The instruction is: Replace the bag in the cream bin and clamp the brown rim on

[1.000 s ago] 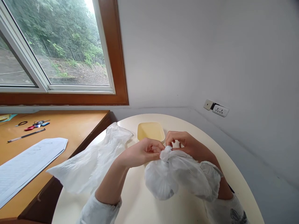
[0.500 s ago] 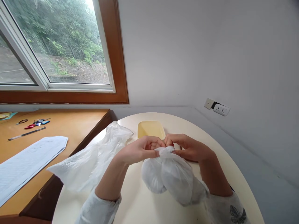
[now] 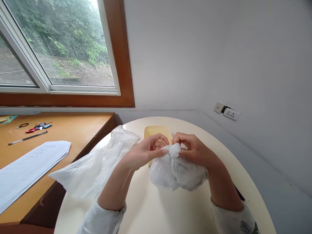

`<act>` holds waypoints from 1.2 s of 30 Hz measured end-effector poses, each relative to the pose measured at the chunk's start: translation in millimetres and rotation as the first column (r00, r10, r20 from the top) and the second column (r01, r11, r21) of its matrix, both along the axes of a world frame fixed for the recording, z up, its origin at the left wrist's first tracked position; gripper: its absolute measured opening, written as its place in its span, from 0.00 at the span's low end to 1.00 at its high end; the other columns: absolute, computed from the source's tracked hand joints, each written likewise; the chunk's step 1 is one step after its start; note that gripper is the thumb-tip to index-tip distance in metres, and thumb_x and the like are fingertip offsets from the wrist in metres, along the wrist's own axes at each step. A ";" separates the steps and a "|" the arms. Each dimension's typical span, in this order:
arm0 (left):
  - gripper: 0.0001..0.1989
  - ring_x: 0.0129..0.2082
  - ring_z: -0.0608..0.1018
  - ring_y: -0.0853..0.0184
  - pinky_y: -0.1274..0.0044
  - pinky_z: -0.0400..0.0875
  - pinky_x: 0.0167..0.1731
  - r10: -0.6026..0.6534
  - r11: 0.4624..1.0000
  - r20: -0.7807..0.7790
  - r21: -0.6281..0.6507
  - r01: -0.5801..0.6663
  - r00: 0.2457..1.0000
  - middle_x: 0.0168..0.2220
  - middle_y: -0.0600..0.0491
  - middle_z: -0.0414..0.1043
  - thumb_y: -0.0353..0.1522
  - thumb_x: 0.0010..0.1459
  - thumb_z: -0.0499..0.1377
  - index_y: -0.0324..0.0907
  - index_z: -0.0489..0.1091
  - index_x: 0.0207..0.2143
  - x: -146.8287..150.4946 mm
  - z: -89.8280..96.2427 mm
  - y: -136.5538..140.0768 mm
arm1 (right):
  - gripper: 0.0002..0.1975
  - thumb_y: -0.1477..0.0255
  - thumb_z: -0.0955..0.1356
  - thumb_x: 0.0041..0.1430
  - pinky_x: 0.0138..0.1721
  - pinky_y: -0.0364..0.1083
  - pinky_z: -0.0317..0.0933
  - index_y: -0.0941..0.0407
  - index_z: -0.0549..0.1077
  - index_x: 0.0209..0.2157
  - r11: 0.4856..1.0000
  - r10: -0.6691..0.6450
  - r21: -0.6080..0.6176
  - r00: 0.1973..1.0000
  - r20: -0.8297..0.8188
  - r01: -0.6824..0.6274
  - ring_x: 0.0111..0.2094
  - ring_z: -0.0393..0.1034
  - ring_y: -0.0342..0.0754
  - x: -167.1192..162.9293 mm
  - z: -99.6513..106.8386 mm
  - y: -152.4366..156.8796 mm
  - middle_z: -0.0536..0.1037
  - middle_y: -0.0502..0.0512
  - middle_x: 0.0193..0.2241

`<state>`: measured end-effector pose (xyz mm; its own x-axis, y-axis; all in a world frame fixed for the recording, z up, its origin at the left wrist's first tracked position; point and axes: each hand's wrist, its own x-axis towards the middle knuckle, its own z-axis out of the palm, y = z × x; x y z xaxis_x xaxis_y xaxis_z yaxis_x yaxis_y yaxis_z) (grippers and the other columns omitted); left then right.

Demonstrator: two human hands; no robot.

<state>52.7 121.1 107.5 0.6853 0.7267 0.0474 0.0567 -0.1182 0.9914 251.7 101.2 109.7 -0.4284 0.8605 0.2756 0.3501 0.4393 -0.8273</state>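
Note:
Between my two hands hangs a white plastic bag [image 3: 168, 175], bunched at the top around a knot and bulging below. My left hand [image 3: 148, 151] pinches the bag's gathered top from the left, thumb in front. On the other side my right hand [image 3: 195, 148] grips the knot between thumb and fingers. What the bag contains is hidden by the plastic. Behind the hands stands a pale yellow plastic container [image 3: 157, 130], partly covered by them. To the left, a second white plastic bag [image 3: 102, 165] lies flat and crumpled on the round table [image 3: 146, 211].
A wooden desk [image 3: 80, 125] adjoins the table at left, bearing papers [image 3: 36, 165], a pen [image 3: 28, 138], keys [image 3: 40, 126] and a black ring [image 3: 23, 125]. A dark object [image 3: 239, 192] shows past my right forearm. The wall carries a socket [image 3: 231, 114].
The held bag has been raised and turned, so its knot now faces me and its bulge hangs higher. Both hands have shifted up slightly, still gripping its top.

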 end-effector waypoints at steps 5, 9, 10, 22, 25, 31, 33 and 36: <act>0.12 0.24 0.61 0.74 0.81 0.55 0.24 -0.012 0.998 0.022 -0.057 0.013 1.000 0.23 0.59 0.57 0.37 0.53 0.58 0.42 0.62 0.37 0.3 -2.8 1.5 | 0.06 0.78 0.64 0.46 0.27 0.41 0.51 0.56 0.61 0.23 0.992 -0.102 0.067 0.994 -0.040 0.105 0.27 0.54 0.41 -4.4 -4.9 2.2 0.62 0.46 0.23; 0.15 0.26 0.65 0.72 0.80 0.60 0.26 0.039 0.993 -0.026 -0.112 -0.042 0.999 0.24 0.57 0.60 0.41 0.53 0.57 0.41 0.64 0.37 3.4 -5.5 2.2 | 0.09 0.81 0.62 0.44 0.24 0.41 0.47 0.55 0.56 0.20 0.967 -0.161 0.196 0.987 -0.017 0.161 0.24 0.51 0.40 -8.2 -8.0 1.9 0.59 0.45 0.20; 0.15 0.26 0.66 0.72 0.80 0.61 0.26 0.049 0.991 -0.043 -0.120 -0.054 0.998 0.25 0.57 0.62 0.43 0.53 0.57 0.41 0.64 0.37 4.3 -6.1 2.3 | 0.10 0.81 0.61 0.44 0.24 0.41 0.46 0.55 0.54 0.19 0.959 -0.170 0.228 0.985 -0.012 0.168 0.23 0.50 0.40 -9.8 -9.2 2.1 0.58 0.45 0.20; 0.12 0.24 0.66 0.72 0.81 0.57 0.23 0.167 0.986 -0.093 0.018 -0.166 0.982 0.24 0.57 0.64 0.40 0.54 0.55 0.39 0.67 0.31 6.0 -7.9 4.9 | 0.04 0.76 0.62 0.52 0.29 0.41 0.52 0.55 0.61 0.26 0.994 -0.033 0.107 0.995 0.092 0.023 0.29 0.56 0.41 -4.0 -2.0 -0.5 0.63 0.47 0.25; 0.11 0.22 0.65 0.73 0.81 0.56 0.21 0.248 0.968 -0.095 0.053 -0.244 0.964 0.22 0.58 0.62 0.39 0.54 0.54 0.39 0.66 0.29 7.7 -7.3 3.2 | 0.03 0.72 0.64 0.55 0.32 0.42 0.53 0.55 0.63 0.29 0.993 0.039 0.110 0.990 0.134 -0.054 0.32 0.59 0.43 2.2 1.6 -2.4 0.66 0.49 0.30; 0.09 0.21 0.63 0.73 0.81 0.55 0.21 0.315 0.946 -0.082 0.112 -0.305 0.946 0.21 0.59 0.60 0.36 0.55 0.53 0.39 0.65 0.27 4.6 -7.7 5.1 | 0.10 0.69 0.69 0.49 0.34 0.43 0.56 0.55 0.63 0.29 0.991 0.042 0.121 0.985 0.170 -0.063 0.32 0.58 0.43 -2.8 -1.1 -2.9 0.65 0.49 0.30; 0.09 0.23 0.64 0.73 0.80 0.56 0.22 0.294 0.953 -0.070 0.097 -0.287 0.953 0.22 0.58 0.60 0.36 0.55 0.52 0.39 0.64 0.27 1.7 -7.2 6.3 | 0.08 0.73 0.68 0.48 0.33 0.43 0.55 0.55 0.62 0.27 0.993 -0.004 0.115 0.991 0.133 -0.011 0.32 0.58 0.43 -5.5 -2.4 -2.5 0.65 0.48 0.29; 0.08 0.24 0.65 0.73 0.80 0.57 0.24 0.210 0.976 -0.088 0.068 -0.205 0.974 0.23 0.58 0.61 0.35 0.55 0.52 0.39 0.63 0.27 -2.4 -5.3 6.7 | 0.07 0.79 0.66 0.45 0.32 0.42 0.55 0.55 0.62 0.25 0.996 -0.042 0.079 0.998 0.036 0.039 0.30 0.59 0.42 -6.5 -3.6 -2.0 0.64 0.47 0.27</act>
<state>50.2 127.8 102.2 0.5232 0.8514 0.0363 0.1788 -0.1513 0.9722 245.2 99.2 106.1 -0.4049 0.8540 0.3268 0.3995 0.4867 -0.7769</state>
